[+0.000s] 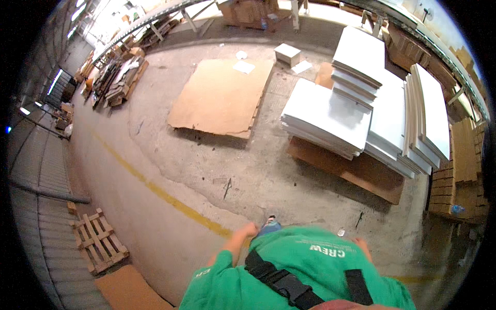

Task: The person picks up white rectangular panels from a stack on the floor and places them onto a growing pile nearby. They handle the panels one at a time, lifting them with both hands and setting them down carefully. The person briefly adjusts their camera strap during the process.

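My left hand [250, 229] hangs beside my body, small and smeared, at the lower middle of the head view. Its fingers do not show clearly, and I see nothing in it. Of my right hand [360, 242], only a part shows past the green shirt; its fingers are hidden. Both hands are apart from the goods around me. Ahead to the right, white flat panels [326, 114] lie stacked on a brown board base [345, 168]. A taller pile of white panels [360, 54] rises behind them, and more panels [433, 111] lean at the right.
A brown cardboard sheet [219, 98] covers a low pallet ahead. Behind it stands a small white-topped box [287, 53]. Scrap boards [116, 82] are heaped at the far left. A wooden pallet [98, 240] lies near left, past a yellow floor line [170, 199]. Cardboard stacks [462, 155] stand far right.
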{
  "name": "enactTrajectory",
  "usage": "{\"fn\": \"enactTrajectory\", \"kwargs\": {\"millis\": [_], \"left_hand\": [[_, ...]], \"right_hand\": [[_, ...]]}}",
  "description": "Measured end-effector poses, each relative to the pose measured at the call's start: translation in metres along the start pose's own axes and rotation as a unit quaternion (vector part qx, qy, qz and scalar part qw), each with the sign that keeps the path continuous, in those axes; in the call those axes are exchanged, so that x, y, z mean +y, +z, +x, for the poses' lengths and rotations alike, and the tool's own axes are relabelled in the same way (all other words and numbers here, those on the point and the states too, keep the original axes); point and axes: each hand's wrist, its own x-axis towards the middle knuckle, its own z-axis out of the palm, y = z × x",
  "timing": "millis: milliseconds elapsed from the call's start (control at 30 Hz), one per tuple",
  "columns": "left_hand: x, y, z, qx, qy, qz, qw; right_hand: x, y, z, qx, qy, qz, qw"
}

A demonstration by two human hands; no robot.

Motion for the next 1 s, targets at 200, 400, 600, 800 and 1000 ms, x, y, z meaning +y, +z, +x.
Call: {"fn": "enactTrajectory", "kwargs": {"millis": [200, 400, 600, 800, 1000], "left_hand": [[-0.062, -0.208, -0.006, 0.305, -0.058, -0.256, 0.916], [-0.140, -0.252, 0.063, 0.310, -0.112, -0.213, 0.920], [-0.082, -0.251, 0.075, 0.203, -0.071, -0.214, 0.953], [-0.051, -0.370, 0.054, 0.273, -0.105, -0.370, 0.882], [-0.051, -0.566, 0.122, 0.309, -0.096, -0.525, 0.787]], "right_hand": [[-0.185, 0.048, 0.056, -0.128, -0.085, -0.087, 0.984], [-0.307, 0.027, 0.115, -0.028, -0.137, -0.175, 0.975], [-0.370, 0.050, 0.264, -0.095, -0.015, -0.342, 0.935], [-0.604, 0.103, 0.361, -0.039, -0.285, -0.292, 0.912], [-0.857, 0.126, 0.376, -0.130, -0.332, -0.265, 0.896]]}}
